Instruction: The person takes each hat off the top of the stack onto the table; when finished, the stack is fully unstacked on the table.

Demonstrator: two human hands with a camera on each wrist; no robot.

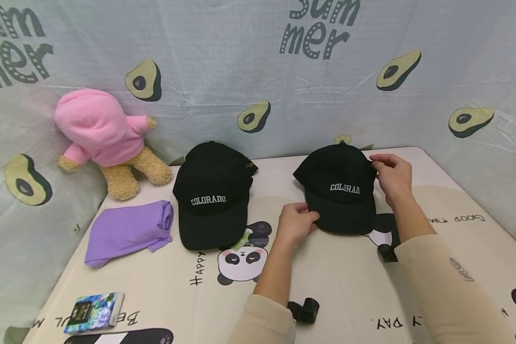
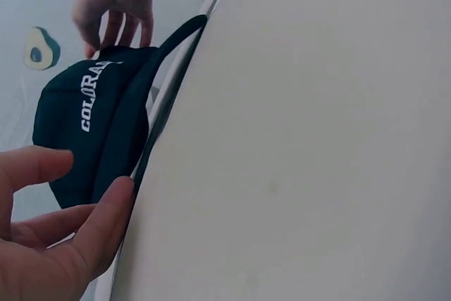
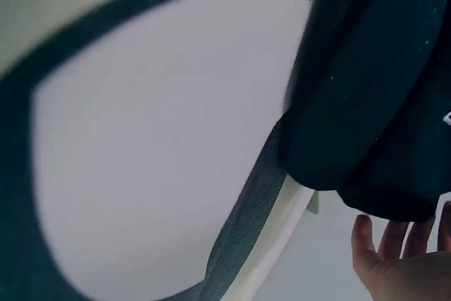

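Note:
A black baseball cap with white "COLORADO" lettering (image 1: 341, 172) lies on the right of the table, its brim toward me. My left hand (image 1: 295, 222) is at the left edge of the brim; in the left wrist view the thumb (image 2: 53, 166) and fingers (image 2: 106, 223) stand apart beside the cap (image 2: 99, 118). My right hand (image 1: 395, 179) has its fingertips at the cap's right rear side. In the right wrist view the fingers (image 3: 391, 248) reach the edge of the cap (image 3: 373, 103) without curling round it.
A second black cap (image 1: 212, 196) sits to the left. Beyond it are a folded purple cloth (image 1: 126, 231) and a plush toy in a pink hoodie (image 1: 103, 129). A small colourful box or book (image 1: 94, 313) lies at front left. Printed sheeting (image 1: 198, 57) hangs behind the table.

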